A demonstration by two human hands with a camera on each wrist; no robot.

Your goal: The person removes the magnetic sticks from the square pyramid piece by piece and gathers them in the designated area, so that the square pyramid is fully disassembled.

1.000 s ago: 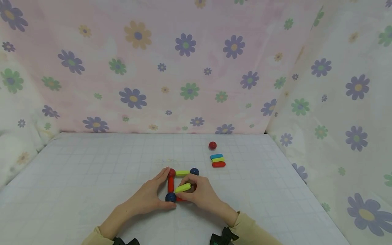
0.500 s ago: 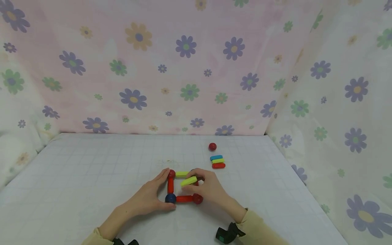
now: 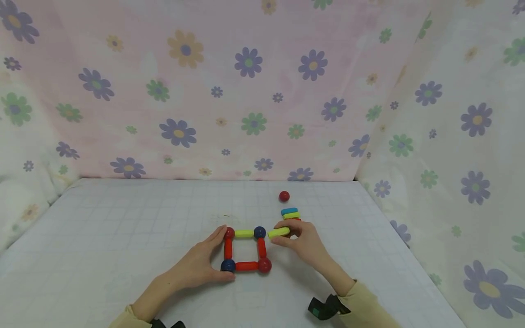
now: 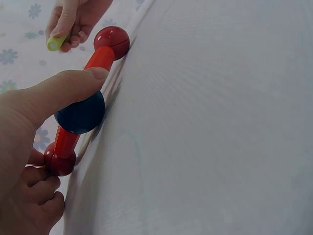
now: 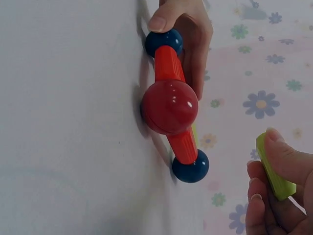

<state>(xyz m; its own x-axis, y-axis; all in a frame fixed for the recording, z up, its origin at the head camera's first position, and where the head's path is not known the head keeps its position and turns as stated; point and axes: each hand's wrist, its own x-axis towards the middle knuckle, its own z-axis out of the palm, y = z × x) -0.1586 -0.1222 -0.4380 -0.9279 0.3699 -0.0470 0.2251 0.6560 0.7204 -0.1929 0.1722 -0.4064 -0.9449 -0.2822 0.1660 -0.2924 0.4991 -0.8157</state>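
Note:
A square frame of magnetic rods and balls lies on the table, with a red rod [image 3: 246,266] at the front and a yellow-green rod [image 3: 244,233] at the back. My left hand [image 3: 201,263] grips its left side, thumb at the front-left blue ball [image 4: 81,114] and fingers at the back-left red ball [image 4: 59,160]. My right hand [image 3: 305,243] pinches a loose yellow-green rod [image 3: 279,232] between thumb and fingers, right of the back-right blue ball [image 3: 259,232] and apart from it. The front-right red ball [image 5: 169,107] is untouched.
Behind my right hand lie a blue rod [image 3: 289,211], a yellow-green one and a red one, the last mostly hidden by the hand. A red ball [image 3: 284,196] sits farther back. Flowered cloth [image 3: 217,109] walls the table's back and sides.
My right hand has moved right and back from over the square, carrying the yellow-green rod. The square's right side and front-right ball are now uncovered. My left hand stays where it was.

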